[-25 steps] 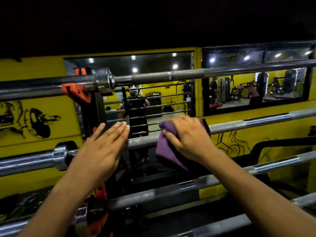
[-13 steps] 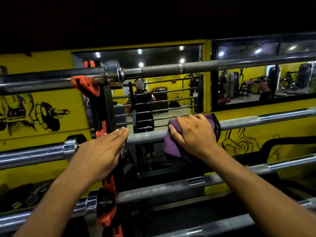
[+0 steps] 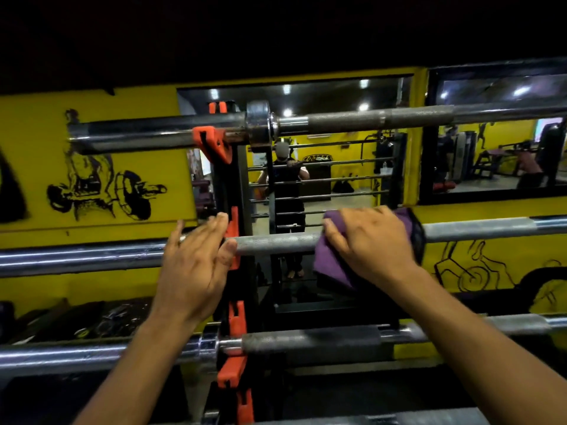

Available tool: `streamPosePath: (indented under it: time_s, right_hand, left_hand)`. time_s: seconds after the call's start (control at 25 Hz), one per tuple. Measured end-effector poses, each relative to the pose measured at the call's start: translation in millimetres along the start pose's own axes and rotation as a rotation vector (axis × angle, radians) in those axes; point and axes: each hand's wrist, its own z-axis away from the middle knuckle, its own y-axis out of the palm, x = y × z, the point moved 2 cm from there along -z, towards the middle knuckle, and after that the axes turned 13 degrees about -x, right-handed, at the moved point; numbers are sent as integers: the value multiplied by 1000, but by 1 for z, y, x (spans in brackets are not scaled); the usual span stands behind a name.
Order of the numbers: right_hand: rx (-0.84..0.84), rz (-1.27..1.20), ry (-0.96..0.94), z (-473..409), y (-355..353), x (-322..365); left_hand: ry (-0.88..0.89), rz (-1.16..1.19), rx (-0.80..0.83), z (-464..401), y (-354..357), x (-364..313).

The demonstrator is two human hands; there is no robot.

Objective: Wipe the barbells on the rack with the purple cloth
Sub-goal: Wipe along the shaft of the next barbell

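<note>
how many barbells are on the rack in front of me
4 show. The top barbell sits above both hands; the second barbell is under the purple cloth; the third barbell is below the wrists; a fourth barbell edges the frame bottom. More may sit lower.

**Dim gym, bright spots, bent edges**

The top third of the frame is near black, and the lower corners sink into shadow. Light comes from round ceiling lamps (image 3: 287, 88) seen as white spots in the mirror (image 3: 306, 167). The yellow wall (image 3: 122, 96) reads vivid and evenly lit. Pale glare streaks run along the chrome barbells (image 3: 76, 256). Wide-angle distortion bows the bars at both sides. The hands show slight softness at the fingertips; wall drawings at far left smear. Reflected gym scenes are grainy and soft.
</note>
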Motion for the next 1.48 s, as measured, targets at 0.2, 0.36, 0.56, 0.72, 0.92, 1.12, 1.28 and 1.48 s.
streamPosePath:
  time_s: [0.2,0.36,0.56,0.72,0.92,1.12,1.28,1.48]
  right_hand:
    - [-61,-183,-203,-21,17,132]
    - [-101,-238,-235,-6,14,116]
    - [-184,-126,9,20,-2,6]
    - [-154,-5,217,25,-11,-26]
    - [-125,-115,83,-2,10,83]
    - [-89,-303,-106,10,10,122]
    - [-179,-234,77,33,5,31]
    - [-188,-385,324,61,-9,-6]
  left_hand:
    - [-43,74,-48,1,4,4]
    - [-26,40,-43,2,2,4]
    - [-17,26,-43,2,3,5]
    - [-36,24,-41,1,5,2]
    - [-67,63,-49,3,5,-3]
    - [-69,77,-44,7,2,0]
    - [-75,111,-10,8,-1,-2]
    - [-120,106,-8,8,2,-2]
